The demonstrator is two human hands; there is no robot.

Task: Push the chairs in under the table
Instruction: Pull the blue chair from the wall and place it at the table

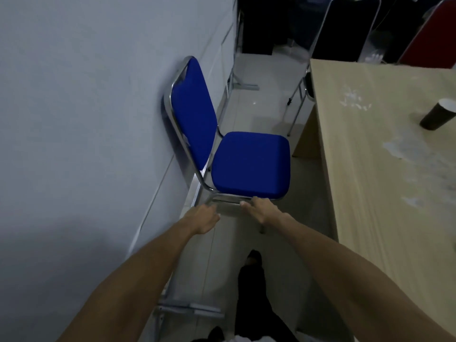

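Note:
A blue padded chair [249, 164] with a chrome frame stands in the aisle, its back against the grey partition on the left and its seat facing the beige table [385, 174] on the right. The seat is outside the table edge. My left hand [206, 219] is curled around the chrome rail at the chair's near side, below the seat. My right hand [261, 209] grips the same rail a little further right, fingers tucked under the seat edge. Both arms reach forward from the bottom of the view.
A dark paper cup [438, 116] stands on the table at the right. More chairs, a dark one [345, 28] and a red one [434, 38], are at the table's far end. The grey partition [86, 119] with metal feet lines the left. My foot [254, 261] is on the tiled floor.

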